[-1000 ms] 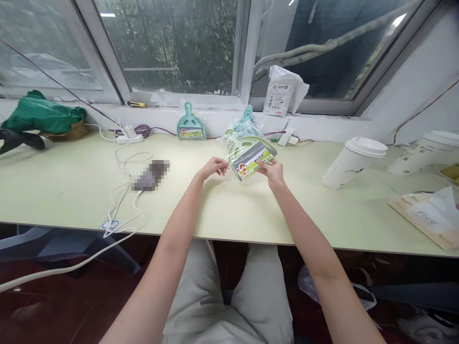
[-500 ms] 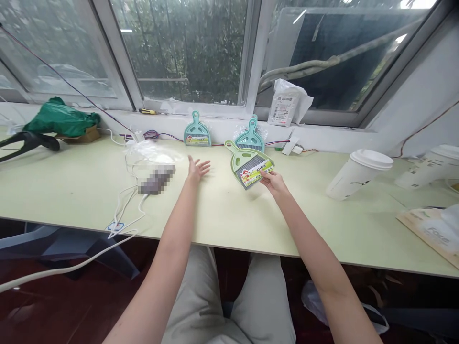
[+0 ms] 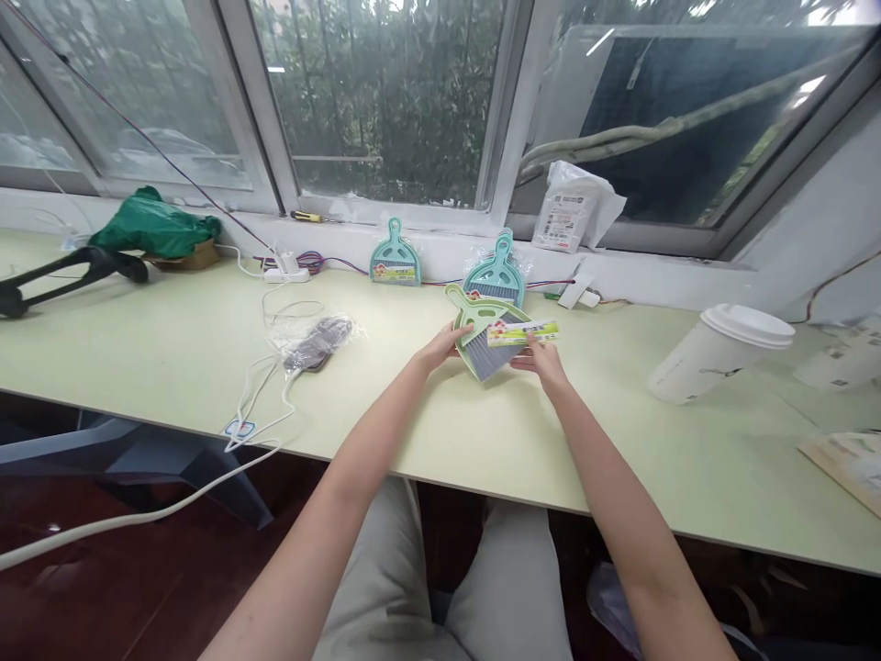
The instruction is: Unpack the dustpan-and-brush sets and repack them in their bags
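Note:
A light green dustpan [image 3: 473, 319] with a grey-bristled brush [image 3: 492, 358] nested in it is held tilted above the table. My left hand [image 3: 440, 347] is closed on its left edge, thumb over the front. My right hand [image 3: 545, 363] is closed at the lower right, its thumb on a printed label card [image 3: 509, 334] that juts out past the pan's right side; its other fingers lie partly behind the pan. Right behind stand teal dustpan sets [image 3: 501, 271] in clear wrap. Another teal dustpan set [image 3: 395, 257] leans on the wall further left.
On the left lie a grey device [image 3: 317, 344] in clear plastic, white cables [image 3: 256, 404], a power strip [image 3: 285, 274] and a green bag [image 3: 155, 225]. To the right stands a tilted white paper cup [image 3: 716, 353]. A white package [image 3: 568, 209] rests on the sill.
My left hand has moved right from over the bare table and gripped the green dustpan. The label card has shifted right across the pan with my right hand. The view has turned slightly left.

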A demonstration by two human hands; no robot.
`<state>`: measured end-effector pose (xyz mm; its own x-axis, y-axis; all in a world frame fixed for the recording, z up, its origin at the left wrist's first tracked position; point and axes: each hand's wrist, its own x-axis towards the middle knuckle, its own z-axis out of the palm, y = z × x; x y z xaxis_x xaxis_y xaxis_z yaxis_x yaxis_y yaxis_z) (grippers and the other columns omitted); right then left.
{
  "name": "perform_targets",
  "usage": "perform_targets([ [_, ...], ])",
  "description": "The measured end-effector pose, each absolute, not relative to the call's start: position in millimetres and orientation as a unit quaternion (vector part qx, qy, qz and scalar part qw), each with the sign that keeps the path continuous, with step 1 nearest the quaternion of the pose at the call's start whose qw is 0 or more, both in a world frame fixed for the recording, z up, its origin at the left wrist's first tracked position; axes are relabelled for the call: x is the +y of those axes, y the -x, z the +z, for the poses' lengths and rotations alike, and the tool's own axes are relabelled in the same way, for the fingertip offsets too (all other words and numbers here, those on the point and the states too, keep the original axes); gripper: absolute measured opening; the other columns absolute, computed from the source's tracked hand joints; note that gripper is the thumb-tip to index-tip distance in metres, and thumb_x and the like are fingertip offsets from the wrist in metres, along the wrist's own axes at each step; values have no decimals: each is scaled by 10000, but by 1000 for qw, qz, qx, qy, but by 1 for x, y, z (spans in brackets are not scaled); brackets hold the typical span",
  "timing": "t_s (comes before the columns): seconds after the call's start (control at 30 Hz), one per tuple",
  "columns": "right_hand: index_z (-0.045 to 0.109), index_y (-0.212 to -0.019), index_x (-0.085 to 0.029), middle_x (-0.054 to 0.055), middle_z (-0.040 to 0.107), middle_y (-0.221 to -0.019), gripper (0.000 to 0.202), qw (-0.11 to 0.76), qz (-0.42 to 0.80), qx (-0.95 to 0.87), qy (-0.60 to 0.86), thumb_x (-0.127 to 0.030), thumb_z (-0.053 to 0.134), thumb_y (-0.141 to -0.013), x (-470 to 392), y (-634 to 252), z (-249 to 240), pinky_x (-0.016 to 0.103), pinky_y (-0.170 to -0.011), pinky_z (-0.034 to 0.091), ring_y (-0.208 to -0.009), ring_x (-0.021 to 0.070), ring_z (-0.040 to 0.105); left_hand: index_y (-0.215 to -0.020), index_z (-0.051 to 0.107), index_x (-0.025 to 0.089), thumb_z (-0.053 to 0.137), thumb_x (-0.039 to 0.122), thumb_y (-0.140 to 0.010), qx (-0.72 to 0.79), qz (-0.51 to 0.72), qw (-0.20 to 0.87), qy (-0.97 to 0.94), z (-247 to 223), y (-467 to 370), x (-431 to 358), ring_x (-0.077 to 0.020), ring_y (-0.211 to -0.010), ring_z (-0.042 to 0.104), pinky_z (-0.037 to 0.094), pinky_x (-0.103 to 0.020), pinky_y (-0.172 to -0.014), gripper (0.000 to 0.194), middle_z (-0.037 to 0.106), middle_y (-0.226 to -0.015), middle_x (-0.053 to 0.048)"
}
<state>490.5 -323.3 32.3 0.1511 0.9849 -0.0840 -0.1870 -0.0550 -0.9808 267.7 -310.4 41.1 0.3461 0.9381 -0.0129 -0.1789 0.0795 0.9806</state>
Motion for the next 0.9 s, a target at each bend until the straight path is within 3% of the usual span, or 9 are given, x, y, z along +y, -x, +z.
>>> perform_targets([
  [0.07, 600, -722, -124, 47, 613, -516, 547, 584, 504, -333, 542, -561, 344, -928, -316, -510, 32, 177, -344, 421, -380, 96, 547, -1176, 545, 196, 667, 512, -732, 393, 458, 614, -508, 40, -264, -311, -213, -955, 632, 502, -314, -782, 558, 658, -1107, -81],
  [0.13, 570, -675, -142, 4, 502, -419, 714, 614, 516, -247, 544, -652, 127, -906, -309, -531, 31, 153, -278, 277, -275, 55, 391, -1137, 561, 187, 610, 528, -772, 407, 472, 609, -490, 38, -262, -309, -201, -922, 634, 501, -298, -752, 502, 657, -1085, -79],
  [0.23, 529, -654, -167, -54, 373, -375, 732, 628, 569, -197, 492, -728, 103, -853, -304, -555, 30, 154, -271, 181, -247, 35, 230, -1069, 584, 177, 487, 575, -834, 419, 482, 606, -473, 33, -261, -306, -185, -857, 634, 497, -285, -714, 472, 659, -1045, -79],
  [0.3, 522, -671, -171, -71, 345, -387, 707, 647, 579, -190, 458, -724, 123, -858, -303, -561, 29, 151, -281, 174, -257, 30, 202, -1043, 587, 178, 485, 587, -828, 428, 483, 599, -474, 31, -262, -305, -179, -821, 632, 492, -280, -702, 473, 664, -999, -75],
  [0.43, 514, -765, -189, -45, 472, -471, 603, 698, 498, -176, 483, -622, 123, -921, -304, -557, 26, 142, -333, 264, -308, 48, 368, -1026, 579, 196, 529, 637, -778, 443, 469, 584, -493, 28, -266, -305, -170, -775, 622, 483, -268, -686, 509, 664, -909, -52],
  [0.57, 509, -909, -230, 10, 664, -778, 326, 653, 417, -277, 568, -490, 313, -927, -312, -531, 28, 177, -457, 396, -539, 95, 605, -1067, 566, 197, 485, 658, -796, 455, 444, 567, -523, 30, -273, -309, -186, -778, 614, 487, -294, -680, 541, 661, -934, -58],
  [0.7, 594, -928, -222, 60, 677, -961, 270, 525, 225, -566, 595, -439, 445, -872, -335, -482, 37, 273, -679, 466, -803, 172, 630, -1085, 595, 175, 426, 636, -842, 431, 458, 516, -582, 32, -285, -314, -229, -969, 594, 469, -338, -839, 548, 664, -1046, -83],
  [0.77, 614, -882, -210, 95, 661, -1024, 269, 437, 94, -676, 585, -448, 491, -856, -348, -460, 42, 333, -815, 446, -1009, 236, 565, -1067, 620, 166, 422, 617, -854, 401, 482, 475, -618, 32, -293, -316, -231, -1074, 556, 418, -335, -945, 536, 657, -1102, -82],
  [0.9, 590, -1046, -179, 134, 638, -1064, 299, 374, -17, -700, 608, -387, 428, -906, -362, -441, 50, 372, -883, 396, -1043, 259, 523, -1072, 636, 151, 397, 581, -879, 360, 491, 448, -655, 33, -302, -318, -229, -1140, 526, 358, -341, -1027, 528, 648, -1158, -78],
])
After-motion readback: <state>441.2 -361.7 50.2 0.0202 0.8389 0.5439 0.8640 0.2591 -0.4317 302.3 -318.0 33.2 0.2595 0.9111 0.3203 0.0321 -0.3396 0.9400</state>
